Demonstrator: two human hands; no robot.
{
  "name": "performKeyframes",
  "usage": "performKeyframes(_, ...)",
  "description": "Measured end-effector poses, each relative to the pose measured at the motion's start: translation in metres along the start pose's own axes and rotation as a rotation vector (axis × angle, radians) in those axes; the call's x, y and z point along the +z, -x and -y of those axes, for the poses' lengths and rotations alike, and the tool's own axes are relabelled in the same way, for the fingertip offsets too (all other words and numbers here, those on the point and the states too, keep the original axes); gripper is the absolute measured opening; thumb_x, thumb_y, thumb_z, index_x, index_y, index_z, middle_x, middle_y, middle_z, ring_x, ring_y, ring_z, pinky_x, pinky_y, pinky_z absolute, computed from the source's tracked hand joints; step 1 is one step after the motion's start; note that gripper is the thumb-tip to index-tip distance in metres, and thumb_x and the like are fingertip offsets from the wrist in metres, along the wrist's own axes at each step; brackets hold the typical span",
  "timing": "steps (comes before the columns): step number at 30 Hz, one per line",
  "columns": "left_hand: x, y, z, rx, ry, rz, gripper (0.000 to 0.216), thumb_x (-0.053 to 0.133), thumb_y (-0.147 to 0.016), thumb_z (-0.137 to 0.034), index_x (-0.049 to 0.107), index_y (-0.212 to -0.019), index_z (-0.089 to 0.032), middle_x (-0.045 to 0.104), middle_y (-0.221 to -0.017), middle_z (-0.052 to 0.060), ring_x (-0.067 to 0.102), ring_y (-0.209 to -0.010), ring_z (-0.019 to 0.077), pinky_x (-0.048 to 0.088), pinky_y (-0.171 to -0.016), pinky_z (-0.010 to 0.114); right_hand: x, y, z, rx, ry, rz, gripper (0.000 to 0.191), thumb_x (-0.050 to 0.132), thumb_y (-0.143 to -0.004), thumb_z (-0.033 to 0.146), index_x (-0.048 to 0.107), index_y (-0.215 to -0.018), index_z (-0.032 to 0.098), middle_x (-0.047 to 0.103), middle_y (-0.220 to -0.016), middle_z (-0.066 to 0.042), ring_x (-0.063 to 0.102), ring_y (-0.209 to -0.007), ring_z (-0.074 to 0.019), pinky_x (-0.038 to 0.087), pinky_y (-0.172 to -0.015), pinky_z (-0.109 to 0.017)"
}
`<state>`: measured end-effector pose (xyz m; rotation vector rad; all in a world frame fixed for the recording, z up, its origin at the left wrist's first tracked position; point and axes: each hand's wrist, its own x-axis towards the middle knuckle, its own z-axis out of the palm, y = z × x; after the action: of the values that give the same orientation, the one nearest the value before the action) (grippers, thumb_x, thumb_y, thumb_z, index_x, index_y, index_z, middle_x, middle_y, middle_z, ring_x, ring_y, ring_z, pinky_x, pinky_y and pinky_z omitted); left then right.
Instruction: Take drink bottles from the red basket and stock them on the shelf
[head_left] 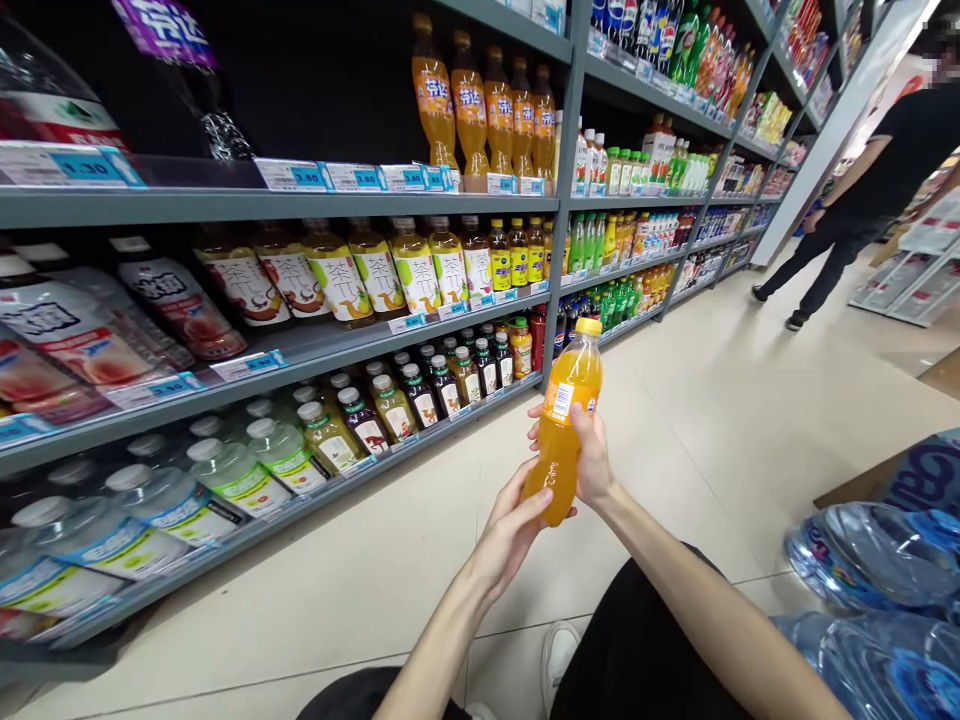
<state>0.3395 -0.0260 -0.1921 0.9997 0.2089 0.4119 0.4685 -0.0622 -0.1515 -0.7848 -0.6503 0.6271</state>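
Note:
An orange soda bottle (559, 450) with a yellow cap is held in front of me, nearly upright and leaning slightly right at the top. My left hand (517, 515) grips its lower part, thumb across the front. Around the middle, beside the label, my right hand (592, 450) is closed on it; some of its fingers are hidden behind the bottle. Similar orange soda bottles (499, 105) stand in a row on the shelf at upper left, apart from my hands.
Shelving (300, 365) with tea, juice and water bottles runs along the left into the distance. Large water bottles (870, 555) sit on the floor at right. Farther off, a person in dark clothes (862, 190) stands in the aisle near a white rack (911, 260).

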Motion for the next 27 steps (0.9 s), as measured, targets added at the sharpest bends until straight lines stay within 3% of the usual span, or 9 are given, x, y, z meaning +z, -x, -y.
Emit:
performKeyframes(2,-0.001,0.001,0.001,0.063,-0.096,-0.033,0.053,0.076,-0.087,-0.042,0.055,-0.131,-0.021,0.06,-0.132,0.011,0.062,-0.113,0.0256,0.055,-0.091,0.04,0.001,-0.002,0.003,0.027,-0.018,-0.011,0.069,0.077,-0.078,0.075,0.067,-0.108,0.013,0.075,-0.093,-0.01,0.069,-0.065,-0.017,0.059,-0.055,-0.027)
performKeyframes(7,-0.003,-0.002,0.029,0.258,-0.473,-0.268,0.056,0.089,-0.072,-0.042,0.054,-0.109,-0.018,0.063,-0.109,0.008,0.062,-0.101,0.0233,0.053,-0.088,0.036,-0.002,-0.006,0.009,-0.003,-0.025,-0.047,0.069,0.085,-0.07,0.072,0.068,-0.104,0.014,0.073,-0.091,-0.007,0.069,-0.065,-0.0179,0.06,-0.055,-0.028)
performKeyframes(11,0.002,-0.003,0.038,0.27,-0.511,-0.365,0.065,0.09,-0.069,-0.044,0.051,-0.114,-0.019,0.061,-0.113,0.009,0.061,-0.106,0.0246,0.053,-0.09,0.036,-0.007,-0.009,0.007,0.015,-0.129,-0.006,0.063,0.082,-0.075,0.069,0.07,-0.102,0.014,0.073,-0.094,-0.007,0.069,-0.065,-0.0178,0.061,-0.056,-0.03)
performKeyframes(13,0.004,-0.002,0.031,0.205,-0.464,-0.303,0.069,0.091,-0.068,-0.045,0.051,-0.12,-0.02,0.061,-0.119,0.01,0.061,-0.11,0.0256,0.052,-0.094,0.037,-0.011,-0.011,0.007,0.038,-0.216,0.025,0.061,0.079,-0.077,0.07,0.07,-0.105,0.016,0.073,-0.092,-0.006,0.068,-0.063,-0.0178,0.061,-0.057,-0.031)
performKeyframes(18,0.012,0.003,0.005,-0.214,-0.007,0.093,0.062,0.07,-0.089,-0.056,0.053,-0.135,-0.019,0.062,-0.129,0.016,0.067,-0.108,0.0301,0.054,-0.093,0.045,-0.015,-0.016,0.015,0.059,-0.342,0.074,0.066,0.076,-0.076,0.07,0.069,-0.115,0.017,0.075,-0.088,-0.005,0.068,-0.065,-0.0167,0.059,-0.059,-0.027)
performKeyframes(20,0.016,0.006,0.002,-0.224,0.037,0.118,0.059,0.066,-0.091,-0.057,0.055,-0.133,-0.017,0.063,-0.128,0.017,0.068,-0.106,0.0305,0.055,-0.088,0.044,-0.014,-0.018,0.019,0.069,-0.355,0.069,0.066,0.075,-0.075,0.071,0.07,-0.111,0.016,0.076,-0.089,-0.007,0.068,-0.067,-0.0166,0.059,-0.061,-0.026)
performKeyframes(23,0.015,0.007,0.008,-0.058,-0.146,-0.001,0.057,0.069,-0.089,-0.058,0.056,-0.127,-0.018,0.066,-0.115,0.013,0.068,-0.096,0.026,0.054,-0.079,0.038,-0.01,-0.019,0.019,0.125,-0.315,0.058,0.072,0.073,-0.072,0.079,0.07,-0.103,0.014,0.075,-0.091,-0.008,0.067,-0.067,-0.0166,0.058,-0.058,-0.026)
performKeyframes(25,0.01,0.005,0.014,0.074,-0.36,-0.144,0.058,0.077,-0.082,-0.058,0.055,-0.119,-0.019,0.067,-0.105,0.009,0.066,-0.089,0.0237,0.054,-0.076,0.036,-0.004,-0.016,0.014,0.156,-0.23,0.027,0.077,0.073,-0.07,0.084,0.068,-0.102,0.014,0.073,-0.088,-0.007,0.066,-0.065,-0.0165,0.056,-0.052,-0.025)
performKeyframes(27,0.001,0.001,0.02,0.191,-0.547,-0.335,0.062,0.084,-0.073,-0.058,0.055,-0.113,-0.019,0.066,-0.105,0.008,0.066,-0.091,0.0252,0.055,-0.08,0.038,0.003,-0.011,0.005,0.116,-0.117,-0.04,0.072,0.082,-0.069,0.076,0.063,-0.105,0.017,0.07,-0.086,-0.004,0.066,-0.065,-0.0162,0.055,-0.051,-0.024)
